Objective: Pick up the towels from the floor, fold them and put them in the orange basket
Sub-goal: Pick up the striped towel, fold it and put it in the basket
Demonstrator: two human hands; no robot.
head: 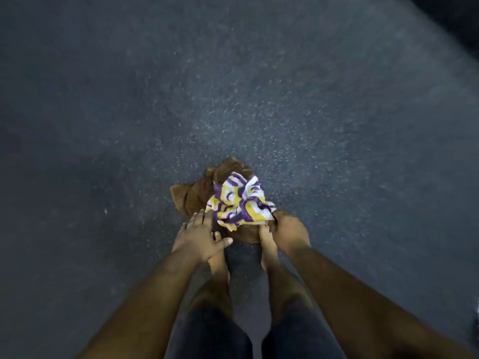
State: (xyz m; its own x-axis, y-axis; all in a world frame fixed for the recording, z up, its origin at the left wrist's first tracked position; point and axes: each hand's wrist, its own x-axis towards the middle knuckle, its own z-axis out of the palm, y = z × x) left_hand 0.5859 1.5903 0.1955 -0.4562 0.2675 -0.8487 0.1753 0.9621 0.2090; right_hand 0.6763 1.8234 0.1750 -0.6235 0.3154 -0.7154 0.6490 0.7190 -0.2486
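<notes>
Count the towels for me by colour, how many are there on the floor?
Brown towel: 1
Yellow, purple and white patterned towel: 1
Total: 2 towels, crumpled together in one pile on the floor; any more underneath would be hidden.

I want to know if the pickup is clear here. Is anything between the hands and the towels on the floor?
Nothing visible does. The right hand already grips the edge of the patterned towel, which lies on the brown towel. The left hand, fingers spread, is right beside the pile. The orange basket is not in view.
</notes>
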